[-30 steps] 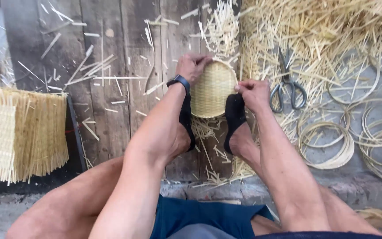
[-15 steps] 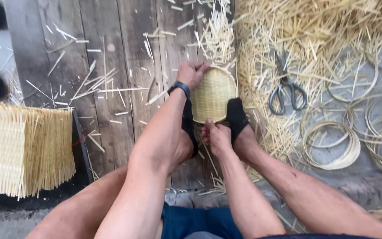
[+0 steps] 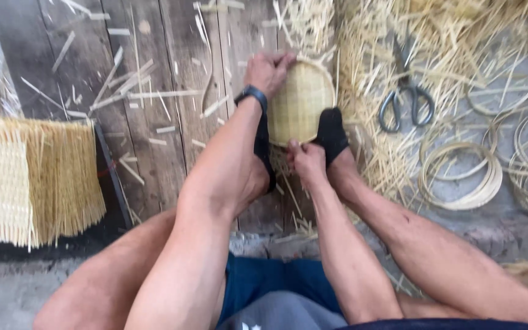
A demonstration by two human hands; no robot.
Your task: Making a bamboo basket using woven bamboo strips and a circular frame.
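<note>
A small round woven bamboo basket [image 3: 299,105] stands on edge between my two feet in black socks [image 3: 332,133]. My left hand [image 3: 266,70], with a dark band on its wrist, grips the basket's upper left rim. My right hand [image 3: 304,158] is closed at the basket's bottom edge, pinching the rim or a strip there; the fingertips are partly hidden. Loose bamboo strips lie under the basket.
A woven bamboo mat with fringed ends [image 3: 29,174] lies at the left. Scissors [image 3: 406,98] rest on a heap of bamboo strips to the right. Several coiled bamboo hoops [image 3: 459,177] lie at the far right. Splinters litter the wooden boards [image 3: 154,91].
My right hand has dropped from the basket's right rim down to its bottom edge between my feet. My left hand stays on the upper left rim.
</note>
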